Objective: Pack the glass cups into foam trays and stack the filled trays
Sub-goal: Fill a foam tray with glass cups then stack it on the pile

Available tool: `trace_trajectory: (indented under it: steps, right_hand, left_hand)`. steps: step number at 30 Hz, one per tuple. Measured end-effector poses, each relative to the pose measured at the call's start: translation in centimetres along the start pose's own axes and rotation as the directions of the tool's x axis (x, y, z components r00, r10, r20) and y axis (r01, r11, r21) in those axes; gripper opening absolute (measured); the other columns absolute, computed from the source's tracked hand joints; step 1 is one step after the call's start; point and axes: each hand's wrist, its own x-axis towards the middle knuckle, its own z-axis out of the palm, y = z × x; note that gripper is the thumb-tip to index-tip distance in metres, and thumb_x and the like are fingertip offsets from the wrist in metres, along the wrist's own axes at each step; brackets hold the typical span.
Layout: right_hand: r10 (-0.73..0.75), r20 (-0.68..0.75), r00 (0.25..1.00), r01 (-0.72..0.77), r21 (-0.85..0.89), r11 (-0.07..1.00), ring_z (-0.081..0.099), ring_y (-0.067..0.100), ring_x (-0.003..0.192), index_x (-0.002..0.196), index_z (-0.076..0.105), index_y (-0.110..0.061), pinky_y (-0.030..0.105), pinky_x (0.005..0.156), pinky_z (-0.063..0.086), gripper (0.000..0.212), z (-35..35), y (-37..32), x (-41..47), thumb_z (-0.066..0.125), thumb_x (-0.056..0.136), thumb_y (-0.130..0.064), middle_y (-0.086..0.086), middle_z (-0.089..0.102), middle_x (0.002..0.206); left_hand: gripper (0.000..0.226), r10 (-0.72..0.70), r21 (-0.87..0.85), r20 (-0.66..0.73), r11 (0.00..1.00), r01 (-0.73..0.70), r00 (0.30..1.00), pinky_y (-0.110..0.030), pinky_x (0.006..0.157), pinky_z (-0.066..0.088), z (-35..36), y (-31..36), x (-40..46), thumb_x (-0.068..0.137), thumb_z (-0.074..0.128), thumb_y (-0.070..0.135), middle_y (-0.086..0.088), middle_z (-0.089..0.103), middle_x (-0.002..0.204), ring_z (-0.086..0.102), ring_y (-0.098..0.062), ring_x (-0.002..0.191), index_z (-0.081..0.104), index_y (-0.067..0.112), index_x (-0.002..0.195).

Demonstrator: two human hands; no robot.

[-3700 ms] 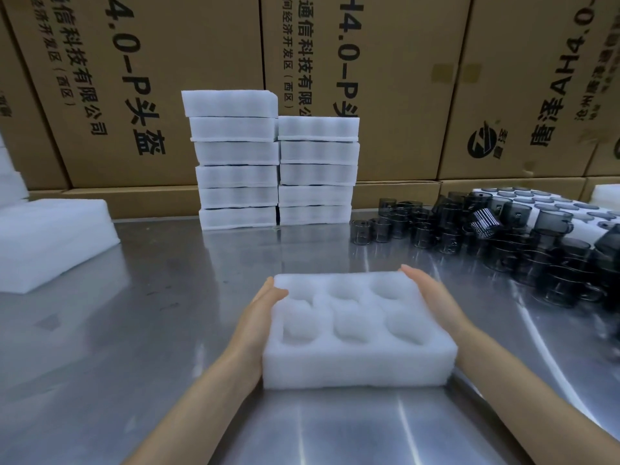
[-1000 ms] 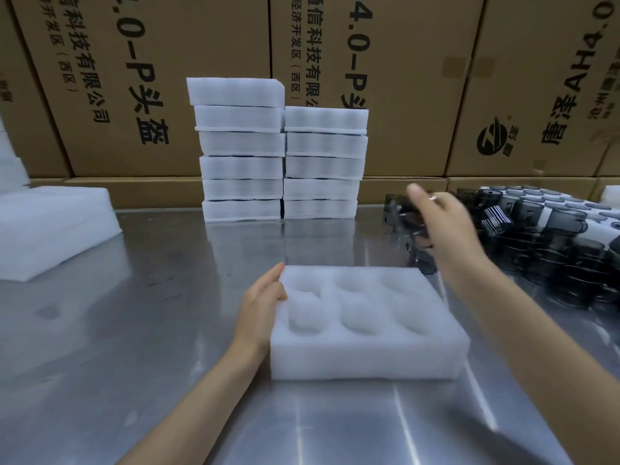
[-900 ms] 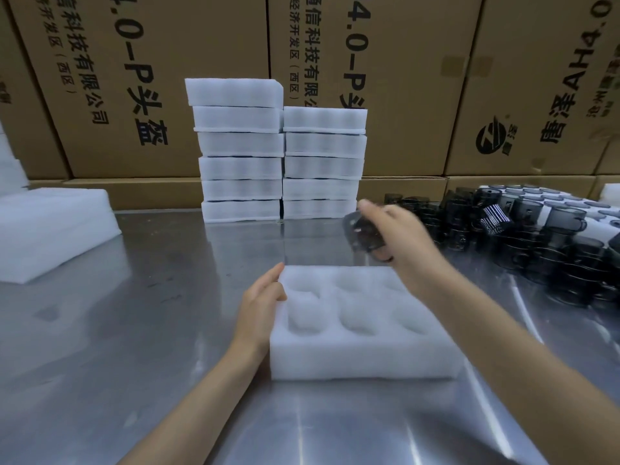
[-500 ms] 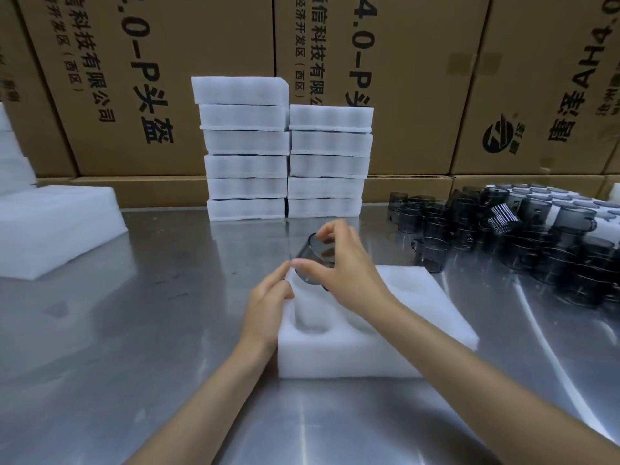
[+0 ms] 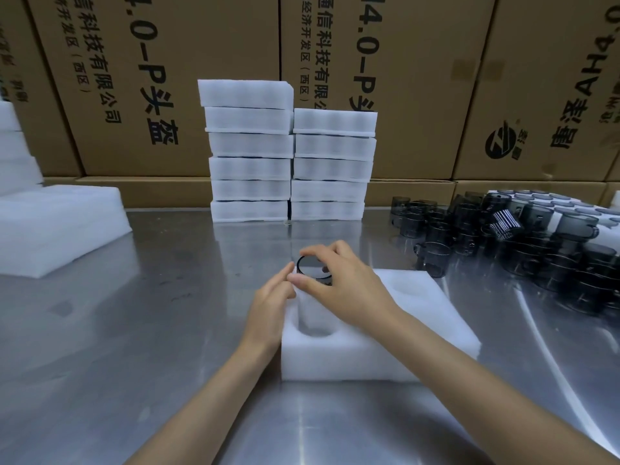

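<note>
A white foam tray [image 5: 432, 317] with round pockets lies on the steel table in front of me. My right hand [image 5: 349, 283] grips a dark smoked glass cup [image 5: 310, 267] by its rim, over the tray's far left pocket. Straight fingers of my left hand [image 5: 271, 303] rest against the tray's left side. The near left pocket [image 5: 317, 325] has nothing in it. My right arm hides the tray's middle pockets. A heap of several dark glass cups [image 5: 523, 239] lies at the right.
Two stacks of foam trays [image 5: 248, 152] [image 5: 332, 162] stand at the back against cardboard boxes [image 5: 402, 78]. More foam blocks [image 5: 57, 223] sit at the left. A white tray holding cups [image 5: 570, 209] is at the far right.
My right hand reached into the cup heap, took one cup and carried it left over the tray; in the last half second it sank towards the far left pocket. My left hand stayed.
</note>
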Motion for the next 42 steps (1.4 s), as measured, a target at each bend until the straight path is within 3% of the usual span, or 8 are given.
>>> trace_trajectory:
  steps: [5, 9, 15, 29, 33, 36, 39, 42]
  right_hand:
    - [0.053, 0.032, 0.998, -0.058, 0.174, 0.983, 0.044, 0.006, 0.124, 0.13, 0.053, -0.036, 0.028, 0.098, 0.036, 0.043, -1.0, 0.5, -0.2, 0.025, 0.1, -0.047, -0.016, 0.054, 0.13]
    - [0.009, 0.079, 0.997, -0.02, 0.136, 0.991, 0.024, -0.001, 0.139, 0.143, 0.036, -0.035, 0.022, 0.111, 0.02, 0.045, -1.9, 1.3, -0.6, 0.02, 0.102, -0.04, -0.02, 0.033, 0.149]
    - [-0.093, 0.189, 0.978, 0.095, -0.003, 0.995, -0.004, -0.014, 0.137, 0.15, 0.014, -0.033, 0.011, 0.111, 0.0, 0.047, -3.0, 3.2, -1.7, 0.02, 0.103, -0.034, -0.028, 0.003, 0.153]
    - [-0.034, 0.355, 0.934, 0.083, -0.123, 0.989, 0.006, -0.003, 0.142, 0.147, 0.027, -0.033, 0.025, 0.112, 0.013, 0.045, -2.8, 3.0, -1.7, 0.021, 0.103, -0.031, -0.024, 0.018, 0.153]
    - [-0.048, 0.224, 0.973, 0.058, -0.039, 0.998, 0.018, 0.0, 0.139, 0.142, 0.039, -0.031, 0.017, 0.103, 0.016, 0.042, -3.3, 4.0, -1.4, 0.031, 0.101, -0.039, -0.019, 0.034, 0.148]
    - [0.043, -0.084, 0.996, -0.042, 0.012, 0.999, 0.043, 0.009, 0.127, 0.133, 0.053, -0.026, 0.023, 0.098, 0.031, 0.036, -5.5, 7.0, -0.6, 0.043, 0.098, -0.029, -0.009, 0.053, 0.136]
    - [0.293, -0.345, 0.892, -0.246, 0.174, 0.953, 0.052, 0.013, 0.117, 0.128, 0.057, -0.023, 0.03, 0.092, 0.04, 0.034, -7.0, 11.7, -0.7, 0.047, 0.095, -0.024, -0.006, 0.058, 0.129]
    - [0.433, -0.346, 0.832, -0.431, 0.087, 0.898, 0.044, 0.021, 0.126, 0.137, 0.045, -0.019, 0.035, 0.098, 0.038, 0.043, -6.1, 16.1, -1.8, 0.05, 0.096, -0.027, 0.004, 0.043, 0.142]
  left_hand:
    - [0.053, 0.137, 0.087, 0.055, 0.986, -0.141, 0.989, -0.01, 0.105, 0.029, -0.9, 0.0, -0.2, 0.086, 0.037, 0.024, 0.014, 0.043, 0.141, 0.037, 0.0, 0.13, 0.046, 0.019, 0.138]
    - [0.063, 0.327, 0.246, 0.137, 0.903, -0.352, 0.935, -0.008, 0.106, 0.024, -1.8, 0.2, -0.5, 0.076, 0.032, 0.021, 0.015, 0.041, 0.142, 0.032, 0.004, 0.134, 0.043, 0.019, 0.138]
    - [0.061, 0.501, 0.492, 0.339, 0.627, -0.604, 0.796, -0.032, 0.118, 0.014, -2.6, 0.5, -0.7, 0.08, 0.028, 0.033, 0.014, 0.032, 0.148, 0.024, -0.003, 0.141, 0.033, 0.027, 0.14]
    - [0.059, 0.4, 0.611, 0.327, 0.601, -0.515, 0.856, -0.019, 0.112, 0.013, -2.7, 0.2, -0.8, 0.082, 0.022, 0.037, 0.02, 0.047, 0.131, 0.034, -0.001, 0.133, 0.06, 0.022, 0.125]
    - [0.05, 0.414, 0.564, 0.276, 0.661, -0.495, 0.867, -0.028, 0.114, 0.02, -2.5, -0.3, -1.0, 0.086, 0.028, 0.022, 0.015, 0.05, 0.133, 0.041, -0.007, 0.132, 0.057, 0.022, 0.127]
    - [0.047, 0.442, 0.524, 0.23, 0.695, -0.493, 0.867, -0.036, 0.113, 0.027, -2.5, -0.5, -0.8, 0.09, 0.029, 0.022, 0.009, 0.051, 0.136, 0.044, -0.006, 0.13, 0.057, 0.022, 0.127]
    - [0.044, 0.435, 0.5, 0.194, 0.727, -0.47, 0.879, -0.031, 0.108, 0.034, -2.6, -0.5, -0.5, 0.091, 0.029, 0.026, 0.009, 0.054, 0.133, 0.047, -0.007, 0.127, 0.062, 0.028, 0.119]
    - [0.045, 0.413, 0.524, 0.2, 0.721, -0.454, 0.888, -0.021, 0.103, 0.033, -2.5, -0.7, -0.4, 0.09, 0.03, 0.029, 0.012, 0.056, 0.132, 0.048, -0.007, 0.126, 0.067, 0.026, 0.115]
